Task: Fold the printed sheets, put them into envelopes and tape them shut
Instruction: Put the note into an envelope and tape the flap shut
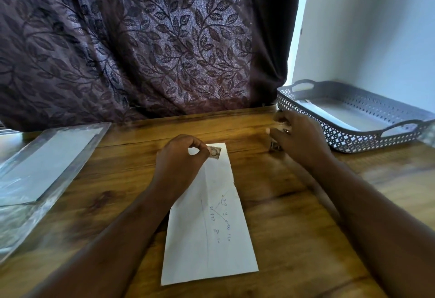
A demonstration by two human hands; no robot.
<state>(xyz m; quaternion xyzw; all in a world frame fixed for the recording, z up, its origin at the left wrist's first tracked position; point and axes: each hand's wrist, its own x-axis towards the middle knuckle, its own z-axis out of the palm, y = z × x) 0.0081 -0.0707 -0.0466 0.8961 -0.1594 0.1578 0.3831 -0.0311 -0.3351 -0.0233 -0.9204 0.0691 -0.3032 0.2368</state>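
Observation:
A long white envelope (pixel 209 222) with handwriting on it lies lengthwise on the wooden table (pixel 294 215), in front of me. At its far end is a small brown stamp-like square (pixel 215 152). My left hand (pixel 181 163) pinches that square between thumb and forefinger, over the envelope's far corner. My right hand (pixel 299 137) is blurred and hovers to the right of the envelope with its fingers stretched out and holding nothing. A small dark object (pixel 275 146) lies on the table just beneath its fingers; what it is stays unclear.
A grey perforated basket (pixel 353 142) with handles stands at the back right and holds white paper. A clear plastic pack of white sheets (pixel 44 163) lies at the left edge. A leaf-patterned curtain (pixel 141 38) hangs behind the table.

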